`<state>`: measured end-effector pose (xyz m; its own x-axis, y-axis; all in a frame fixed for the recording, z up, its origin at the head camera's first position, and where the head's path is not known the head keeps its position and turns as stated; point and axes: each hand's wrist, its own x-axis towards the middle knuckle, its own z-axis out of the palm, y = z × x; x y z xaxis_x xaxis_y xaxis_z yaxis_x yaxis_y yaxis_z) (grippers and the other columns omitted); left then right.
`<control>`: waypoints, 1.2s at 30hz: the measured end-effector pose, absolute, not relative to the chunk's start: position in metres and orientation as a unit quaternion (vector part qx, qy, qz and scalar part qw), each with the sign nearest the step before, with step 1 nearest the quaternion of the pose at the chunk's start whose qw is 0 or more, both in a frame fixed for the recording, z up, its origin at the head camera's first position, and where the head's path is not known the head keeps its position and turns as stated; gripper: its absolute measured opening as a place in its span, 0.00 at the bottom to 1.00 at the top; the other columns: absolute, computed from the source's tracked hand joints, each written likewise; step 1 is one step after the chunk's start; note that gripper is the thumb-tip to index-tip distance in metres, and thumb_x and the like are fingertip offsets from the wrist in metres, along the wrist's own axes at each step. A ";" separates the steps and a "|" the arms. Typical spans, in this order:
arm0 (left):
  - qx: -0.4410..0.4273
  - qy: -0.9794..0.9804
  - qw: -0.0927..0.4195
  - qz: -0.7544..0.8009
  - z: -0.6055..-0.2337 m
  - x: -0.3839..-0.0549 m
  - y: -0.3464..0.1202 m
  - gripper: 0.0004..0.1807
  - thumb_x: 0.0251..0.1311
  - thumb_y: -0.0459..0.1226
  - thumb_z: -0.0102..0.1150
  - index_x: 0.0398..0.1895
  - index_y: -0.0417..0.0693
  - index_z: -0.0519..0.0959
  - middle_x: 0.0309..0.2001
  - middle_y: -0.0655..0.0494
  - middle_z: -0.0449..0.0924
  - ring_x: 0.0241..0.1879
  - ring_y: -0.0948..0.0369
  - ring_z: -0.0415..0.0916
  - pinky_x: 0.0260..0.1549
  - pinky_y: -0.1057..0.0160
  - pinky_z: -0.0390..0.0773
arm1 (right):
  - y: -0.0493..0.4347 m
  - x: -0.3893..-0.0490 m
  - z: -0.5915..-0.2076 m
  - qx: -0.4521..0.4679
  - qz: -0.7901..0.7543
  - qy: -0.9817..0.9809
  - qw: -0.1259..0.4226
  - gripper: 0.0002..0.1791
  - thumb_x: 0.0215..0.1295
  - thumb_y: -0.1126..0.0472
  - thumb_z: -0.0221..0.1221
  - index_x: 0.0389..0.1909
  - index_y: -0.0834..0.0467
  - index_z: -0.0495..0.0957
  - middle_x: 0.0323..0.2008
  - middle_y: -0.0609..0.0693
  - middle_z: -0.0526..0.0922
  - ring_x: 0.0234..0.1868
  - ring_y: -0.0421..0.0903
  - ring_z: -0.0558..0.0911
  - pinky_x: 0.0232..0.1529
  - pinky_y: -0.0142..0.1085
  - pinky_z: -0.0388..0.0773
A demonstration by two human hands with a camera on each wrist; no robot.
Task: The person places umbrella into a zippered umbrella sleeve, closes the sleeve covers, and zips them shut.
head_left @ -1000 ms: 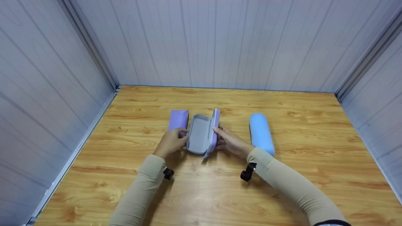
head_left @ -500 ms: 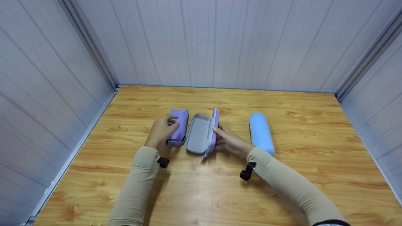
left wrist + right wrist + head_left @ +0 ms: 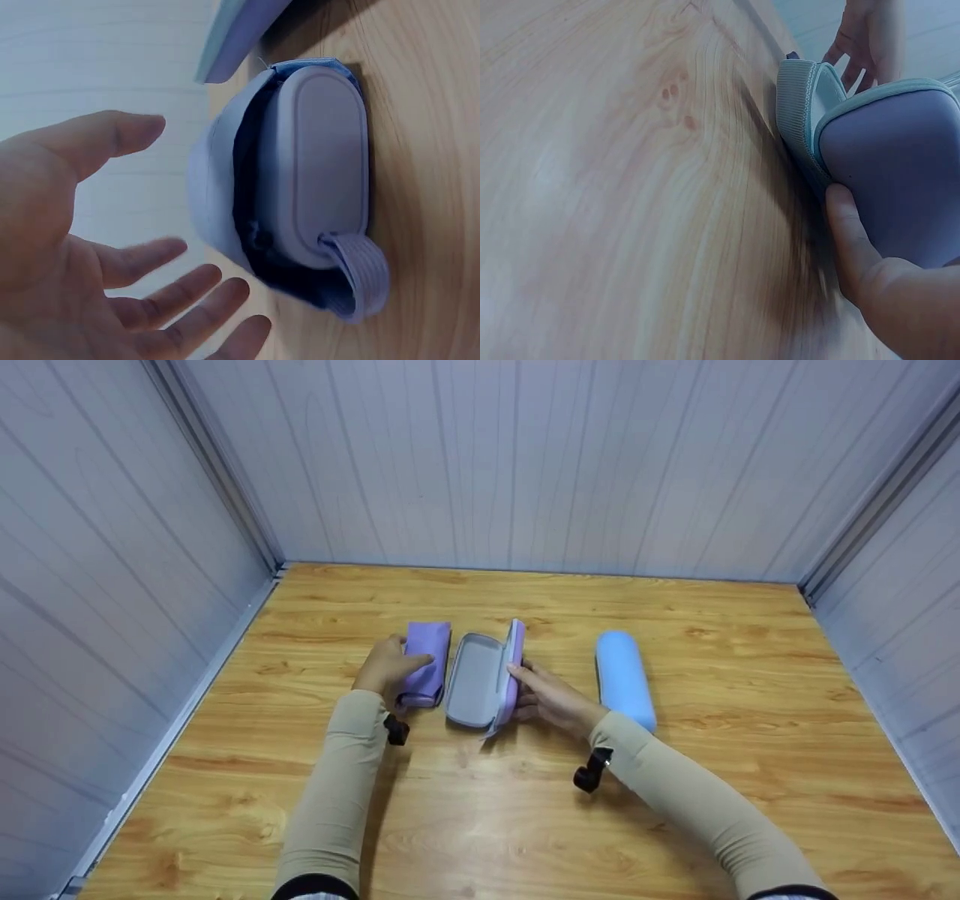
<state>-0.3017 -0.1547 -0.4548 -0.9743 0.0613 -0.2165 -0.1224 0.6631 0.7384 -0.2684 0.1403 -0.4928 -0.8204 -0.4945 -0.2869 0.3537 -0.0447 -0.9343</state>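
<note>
Grey-lined purple case [image 3: 474, 682], opened on table [image 3: 480, 825]; lid [image 3: 896, 165] gripped by right hand [image 3: 551, 697]. Rounded lilac item [image 3: 328, 157] seen inside purple pouch [image 3: 429, 643] alongside; left hand [image 3: 384, 666] held near pouch, spread, released.

Left hand [image 3: 388, 664] spread, right hand [image 3: 551, 697] pinching.
The left forearm [image 3: 330, 795] reaches forward with a slight inward lean, and the right forearm [image 3: 690, 787] slants in from the lower right; both wear beige sleeves [image 3: 358, 727] that end at the wrists. In the left wrist view the palm [image 3: 34, 202] shows, the left thumb [image 3: 127, 133] held well apart from the loosely bent left fingers [image 3: 180, 291]. The right thumb [image 3: 845, 214] stretches forward, opposed to the right fingers [image 3: 527, 711], which curl partly out of sight.
</note>
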 end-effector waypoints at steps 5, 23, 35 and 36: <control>-0.044 0.891 0.123 0.435 -0.458 -0.307 -0.149 0.44 0.61 0.46 0.66 0.71 0.27 0.61 0.68 0.33 0.66 0.64 0.46 0.66 0.65 0.50 0.67 | 0.140 -0.269 -0.493 -0.055 -0.724 0.623 0.291 0.46 0.76 0.42 0.51 0.81 0.57 0.38 0.61 0.68 0.72 0.55 0.59 0.78 0.57 0.50 0.76; -0.048 0.944 0.111 0.307 -0.466 -0.307 -0.138 0.35 0.46 0.51 0.74 0.51 0.36 0.77 0.44 0.44 0.82 0.41 0.52 0.77 0.43 0.52 0.79 | 0.143 -0.268 -0.492 -0.040 -0.723 0.627 0.288 0.45 0.76 0.43 0.52 0.80 0.58 0.38 0.60 0.67 0.71 0.55 0.59 0.78 0.55 0.48 0.78; -0.055 0.941 0.091 0.321 -0.474 -0.306 -0.141 0.38 0.48 0.53 0.72 0.55 0.35 0.75 0.46 0.42 0.80 0.43 0.49 0.77 0.45 0.50 0.78 | 0.142 -0.265 -0.494 -0.055 -0.728 0.619 0.291 0.45 0.77 0.44 0.50 0.80 0.58 0.38 0.62 0.70 0.70 0.54 0.59 0.78 0.57 0.50 0.76; -0.055 0.942 0.088 0.319 -0.475 -0.306 -0.141 0.38 0.48 0.53 0.72 0.55 0.34 0.75 0.46 0.42 0.80 0.43 0.49 0.77 0.44 0.50 0.78 | 0.142 -0.265 -0.493 -0.056 -0.728 0.619 0.290 0.45 0.77 0.44 0.51 0.80 0.58 0.38 0.62 0.70 0.70 0.54 0.58 0.78 0.57 0.50 0.76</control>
<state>-0.3059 -0.1407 -0.4747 -0.9784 -0.0481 -0.2012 -0.1603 0.7909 0.5906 -0.2650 0.1419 -0.4934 -0.8256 -0.4915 -0.2770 0.3527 -0.0664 -0.9334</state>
